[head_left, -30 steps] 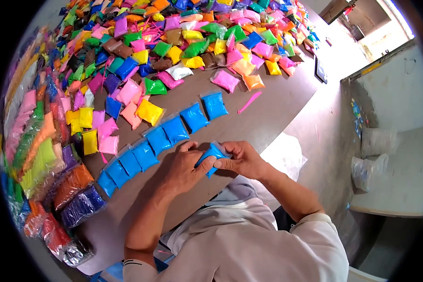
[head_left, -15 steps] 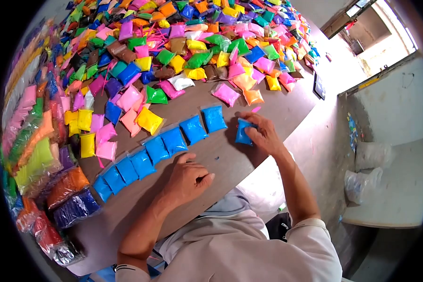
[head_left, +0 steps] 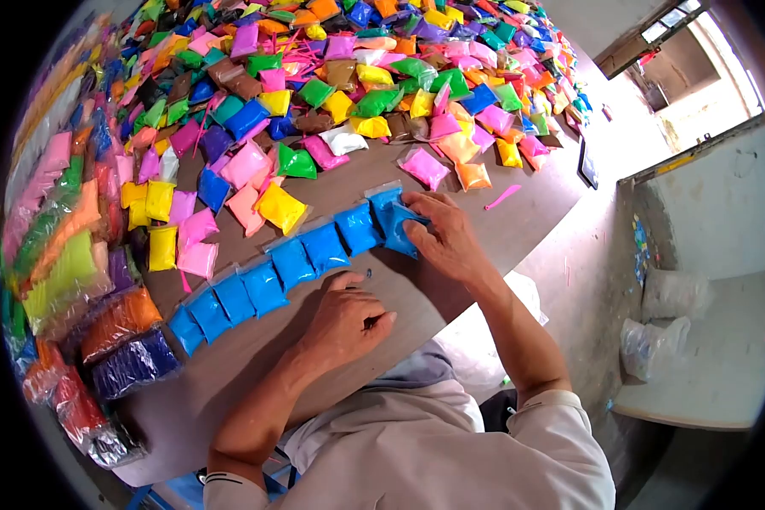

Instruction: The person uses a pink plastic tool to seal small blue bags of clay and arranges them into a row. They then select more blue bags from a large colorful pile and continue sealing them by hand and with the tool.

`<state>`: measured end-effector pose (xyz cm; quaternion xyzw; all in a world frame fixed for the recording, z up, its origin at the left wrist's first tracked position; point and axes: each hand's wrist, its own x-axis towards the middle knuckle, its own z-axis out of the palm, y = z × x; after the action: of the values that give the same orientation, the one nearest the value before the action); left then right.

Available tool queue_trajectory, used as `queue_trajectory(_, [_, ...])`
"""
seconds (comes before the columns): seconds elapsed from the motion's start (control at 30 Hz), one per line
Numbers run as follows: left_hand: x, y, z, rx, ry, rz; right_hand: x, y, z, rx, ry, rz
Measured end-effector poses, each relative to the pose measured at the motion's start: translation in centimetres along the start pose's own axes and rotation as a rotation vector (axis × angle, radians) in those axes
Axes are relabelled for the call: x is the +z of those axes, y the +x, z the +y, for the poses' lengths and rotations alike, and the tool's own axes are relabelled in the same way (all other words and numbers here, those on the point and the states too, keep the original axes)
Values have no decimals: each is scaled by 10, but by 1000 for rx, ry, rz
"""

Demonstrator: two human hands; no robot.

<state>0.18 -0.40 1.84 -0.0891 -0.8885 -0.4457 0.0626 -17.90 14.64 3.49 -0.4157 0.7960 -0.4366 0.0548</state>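
My right hand (head_left: 444,236) holds a small clear packet of blue soft material (head_left: 399,231), pinched between thumb and fingers. The packet overlaps the blue packet (head_left: 384,201) at the right end of a curved row. Other blue packets (head_left: 294,262) lie side by side along that row, running down to the left. Below the row's middle, my left hand (head_left: 348,321) rests with its fingers loosely curled in and nothing visible in them. Its index fingertip is near the lower edge of the row.
A large heap of mixed-colour packets (head_left: 374,102) covers the table's far side. Bundled bags (head_left: 136,361) line the left edge. A pink plastic stick (head_left: 503,197) lies right of the row, and a dark phone (head_left: 587,163) near the right edge. The brown tabletop (head_left: 399,297) shows around my hands.
My right hand has carried the blue packet leftward onto the right end of the row. The pink stick now shows fully. My left hand has stayed nearly in place.
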Motion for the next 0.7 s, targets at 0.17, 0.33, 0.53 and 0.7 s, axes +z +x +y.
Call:
queue_trajectory(0.17, [1,0,-2,27,7,34,-13,3,11,239,158,17])
queue_trajectory(0.33, [0,1,0,37,0,66,-50,-11,24,417,274,139])
queue_trajectory(0.53, [1,1,0,19,7,40,-33,-45,-2,381,101,-243])
queue_trajectory(0.7, [0,1,-1,26,-10,44,-26,-63,-37,469,8,-199])
